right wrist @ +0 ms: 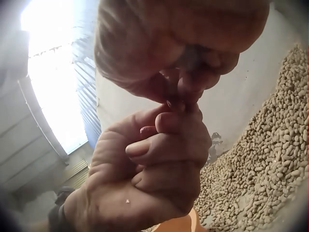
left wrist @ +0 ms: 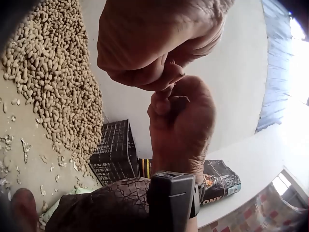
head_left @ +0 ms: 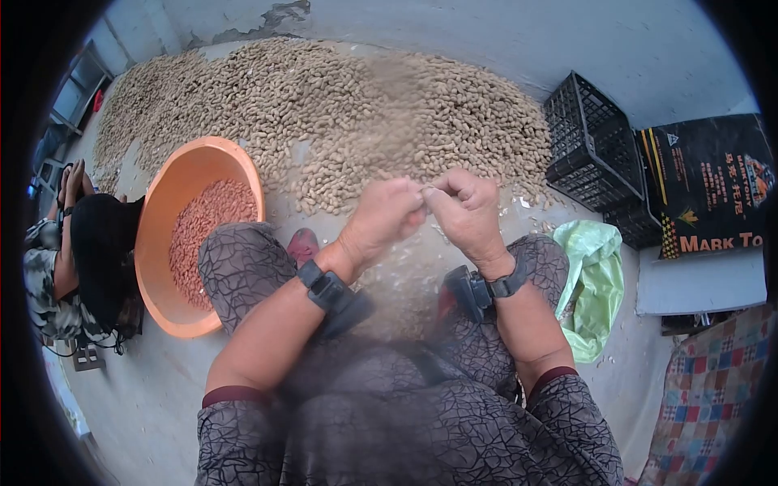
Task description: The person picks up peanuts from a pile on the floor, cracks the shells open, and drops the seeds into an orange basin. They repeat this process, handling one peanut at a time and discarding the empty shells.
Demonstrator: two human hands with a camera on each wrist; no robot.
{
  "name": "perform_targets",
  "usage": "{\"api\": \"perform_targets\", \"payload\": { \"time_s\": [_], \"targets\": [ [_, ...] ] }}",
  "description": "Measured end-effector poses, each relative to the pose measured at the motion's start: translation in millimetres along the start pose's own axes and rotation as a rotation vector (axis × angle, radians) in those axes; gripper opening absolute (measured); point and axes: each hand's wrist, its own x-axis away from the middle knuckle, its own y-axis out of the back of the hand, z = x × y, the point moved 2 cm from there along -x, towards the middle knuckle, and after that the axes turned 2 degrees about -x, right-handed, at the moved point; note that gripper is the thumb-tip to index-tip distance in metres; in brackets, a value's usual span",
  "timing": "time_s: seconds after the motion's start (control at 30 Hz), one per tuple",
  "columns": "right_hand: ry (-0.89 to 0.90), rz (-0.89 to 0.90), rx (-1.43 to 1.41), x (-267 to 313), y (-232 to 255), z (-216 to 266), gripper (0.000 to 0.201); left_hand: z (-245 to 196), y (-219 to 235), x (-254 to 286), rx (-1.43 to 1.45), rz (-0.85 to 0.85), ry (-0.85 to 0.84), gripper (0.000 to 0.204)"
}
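Observation:
Both hands meet in front of the body, fingertips together, over the floor between the knees. My left hand (head_left: 382,217) and right hand (head_left: 466,212) pinch a small peanut (right wrist: 175,104) between them, mostly covered by the fingers. In the right wrist view the left hand's fingers are curled, and a small reddish bit (right wrist: 148,130) shows between them. A wide pile of unshelled peanuts (head_left: 324,97) spreads over the floor ahead. Beside the left knee stands an orange basin (head_left: 151,267) with reddish shelled kernels (head_left: 212,219) inside.
A black plastic crate (head_left: 587,146) stands right of the pile, by a black printed sack (head_left: 705,178). The light green bag (head_left: 596,283) lies beside the right knee. Broken shells (left wrist: 25,150) litter the floor. Another person (head_left: 57,267) sits at far left, past the basin.

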Motion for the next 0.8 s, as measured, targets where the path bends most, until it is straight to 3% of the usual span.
{"api": "perform_targets", "payload": {
  "time_s": [0.07,0.13,0.17,0.27,0.37,0.43,0.47,0.53,0.6,0.63,0.67,0.7,0.77,0.8],
  "targets": [
    [0.087,-0.007,0.078,2.4,-5.5,1.2,0.009,4.4,6.2,1.0,0.047,0.008,0.041,0.010],
    [0.297,0.007,0.248,6.1,-10.7,3.7,0.008,8.3,9.6,3.8,0.265,0.053,0.144,0.011],
    [0.297,0.010,0.245,7.2,-13.4,3.9,0.008,8.3,12.0,5.5,0.265,0.049,0.144,0.011],
    [0.211,-0.059,0.195,7.6,-16.8,2.1,0.008,6.7,19.1,12.4,0.434,0.083,0.250,0.010],
    [0.051,-0.104,0.145,-1.0,-4.8,-4.8,0.005,3.0,41.2,19.5,0.390,-0.084,0.310,0.009],
    [0.011,-0.087,0.158,-3.3,1.3,-9.2,0.005,-9.8,68.4,23.5,0.388,-0.120,0.239,0.011],
    [-0.027,-0.072,0.174,-3.9,4.7,-11.8,0.006,-19.9,85.7,27.9,0.323,-0.269,0.183,0.011],
    [-0.062,-0.043,0.198,-4.4,11.6,-22.2,0.008,-42.9,135.0,42.9,0.086,-0.516,0.031,0.010],
    [-0.131,0.151,0.343,-4.2,14.2,-28.3,0.009,-69.2,173.8,63.3,-0.283,-0.934,-0.029,0.018],
    [-0.131,0.153,0.342,-2.8,15.6,-27.1,0.009,-77.5,185.5,75.3,-0.646,-1.093,0.037,0.023],
    [-0.138,0.270,0.403,-0.9,15.2,-25.2,0.012,-83.3,193.6,83.7,-1.019,-1.233,0.107,0.029],
    [-0.144,0.386,0.464,0.4,14.5,-24.6,0.016,-78.8,198.1,88.6,-1.020,-1.233,0.106,0.029],
    [-0.135,0.430,0.453,4.7,12.8,-28.0,0.019,-66.6,197.6,98.1,-1.557,-1.388,0.175,0.036],
    [-0.126,0.477,0.441,7.9,10.5,-28.1,0.022,-63.4,192.7,98.2,-1.561,-1.380,0.174,0.036]
  ]
}}
